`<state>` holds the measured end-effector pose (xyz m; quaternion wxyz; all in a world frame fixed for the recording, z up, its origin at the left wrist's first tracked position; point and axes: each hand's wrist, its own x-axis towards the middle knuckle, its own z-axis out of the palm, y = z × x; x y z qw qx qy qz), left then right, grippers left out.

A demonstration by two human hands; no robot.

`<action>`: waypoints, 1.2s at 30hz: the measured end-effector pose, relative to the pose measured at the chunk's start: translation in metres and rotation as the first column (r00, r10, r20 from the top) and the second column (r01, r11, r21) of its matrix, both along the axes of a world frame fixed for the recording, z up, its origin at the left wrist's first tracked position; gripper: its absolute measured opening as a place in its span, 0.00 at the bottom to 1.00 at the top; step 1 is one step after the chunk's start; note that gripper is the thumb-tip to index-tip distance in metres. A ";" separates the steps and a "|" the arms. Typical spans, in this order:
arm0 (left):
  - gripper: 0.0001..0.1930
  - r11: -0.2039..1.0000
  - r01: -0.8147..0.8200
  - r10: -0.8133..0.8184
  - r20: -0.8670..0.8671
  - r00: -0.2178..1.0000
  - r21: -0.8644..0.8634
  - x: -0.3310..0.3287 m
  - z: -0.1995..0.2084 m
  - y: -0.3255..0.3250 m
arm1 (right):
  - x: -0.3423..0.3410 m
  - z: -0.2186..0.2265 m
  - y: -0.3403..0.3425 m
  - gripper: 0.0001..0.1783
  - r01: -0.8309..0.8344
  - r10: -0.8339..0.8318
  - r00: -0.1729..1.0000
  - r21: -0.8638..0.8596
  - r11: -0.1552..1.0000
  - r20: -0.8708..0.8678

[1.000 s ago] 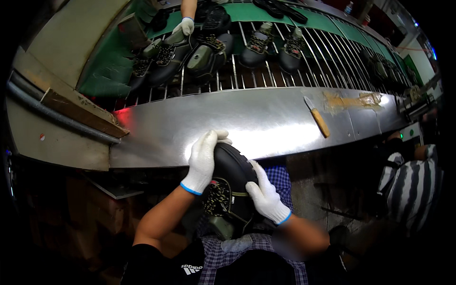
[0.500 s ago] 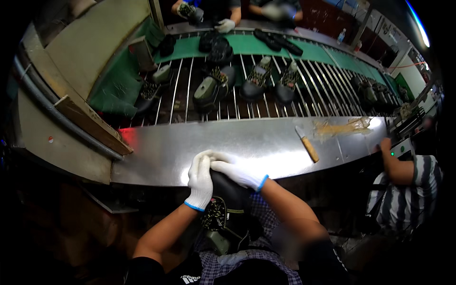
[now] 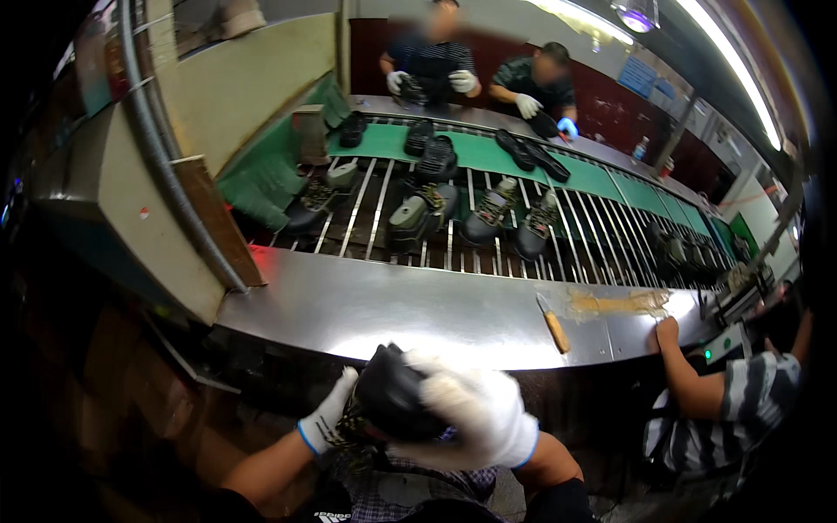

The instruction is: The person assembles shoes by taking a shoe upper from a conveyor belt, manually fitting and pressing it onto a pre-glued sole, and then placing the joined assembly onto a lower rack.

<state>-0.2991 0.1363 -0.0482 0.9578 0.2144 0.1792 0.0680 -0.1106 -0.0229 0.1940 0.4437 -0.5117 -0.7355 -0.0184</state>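
Close in front of me I hold a black shoe with patterned laces, its rounded black end pointing up and away. My left hand, in a white knit glove with a blue cuff, is closed around the shoe's left side, over the laced part. On the shoe's right side lies my right hand, gloved the same way. It is smeared by motion, so its fingers do not show clearly. Beyond both hands, on the metal ledge, rests a knife with a wooden handle.
Past the ledge, several shoes stand on a rack of metal bars, among them one laced shoe. Black soles lie on a green belt. Two gloved people work across it. A person's bare arm reaches in from the right.
My hands have drawn nearer to me with the shoe and parted to its two sides; before, both cupped its toe together. The view has tilted up, showing more of the people across.
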 end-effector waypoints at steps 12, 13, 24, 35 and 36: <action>0.54 -0.549 0.138 0.186 -0.041 0.982 0.825 0.040 0.246 0.080 | 0.038 -0.146 -0.009 0.58 0.134 -0.348 0.887 -0.552 0.823 -0.303; 0.54 -0.529 0.203 0.175 -0.128 0.976 0.824 0.046 0.258 0.079 | 0.049 -0.136 -0.003 0.57 -0.035 -0.305 0.805 -0.553 0.832 -0.509; 0.51 -0.558 0.409 0.045 -0.466 0.884 0.722 0.106 0.310 0.095 | 0.150 -0.031 0.105 0.57 -0.277 0.062 0.801 -0.278 0.920 -0.595; 0.40 -0.168 0.593 0.045 -0.595 0.803 0.787 0.092 0.277 0.150 | 0.123 -0.165 0.163 0.36 -0.040 0.582 -0.586 0.737 0.675 -0.564; 0.40 -0.190 0.591 0.064 -0.591 0.804 0.784 0.091 0.278 0.145 | 0.119 -0.174 0.166 0.37 0.051 0.589 -0.597 0.707 0.705 -0.545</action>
